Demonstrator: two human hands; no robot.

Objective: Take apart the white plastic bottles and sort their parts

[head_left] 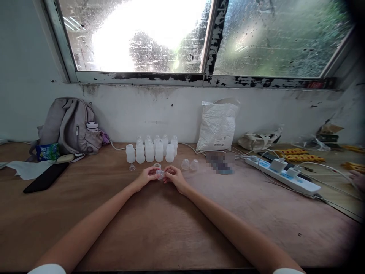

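Left hand (145, 179) pinches small clear part (160, 174), seemingly steadying it | right hand (176, 179) pinches its other end | bottles (149, 152) stand grouped beyond

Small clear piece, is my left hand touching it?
Touching. The head view shows the fingers of your left hand closed on one side of the small clear piece.

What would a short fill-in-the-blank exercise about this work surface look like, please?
The left hand and right hand hold a small clear part, with exactly ____ loose clear domes to their right. The white power strip lies to the ____ of both hands. The gray backpack sits to the ____ of the white bottles.

Missing words: two; right; left.
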